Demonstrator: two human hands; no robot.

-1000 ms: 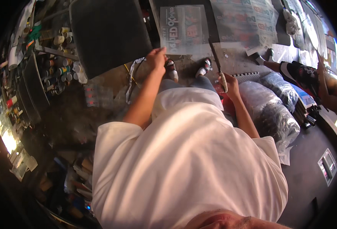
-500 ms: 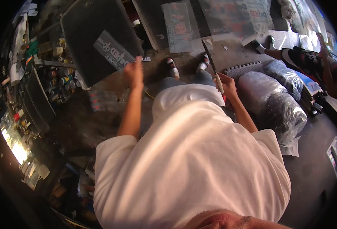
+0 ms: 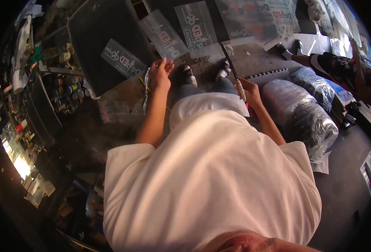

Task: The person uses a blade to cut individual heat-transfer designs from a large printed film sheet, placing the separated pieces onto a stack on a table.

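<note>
My left hand is raised with fingers apart, just below the lower edge of a clear printed plastic sheet; whether it touches it I cannot tell. A second printed sheet lies on the dark left panel; another is on the middle dark surface. My right hand grips the pale handle of a long, thin dark tool, which points up toward the sheets.
More layered printed sheets lie top right. Wrapped bundles and a toothed-edged mat sit on my right. Another person's legs are at far right. Paint cans and clutter crowd the left.
A printed sheet now lies on the left panel and another slants between it and the middle ones. My left hand moved down-left, then slightly back right; my right hand stayed on the tool.
</note>
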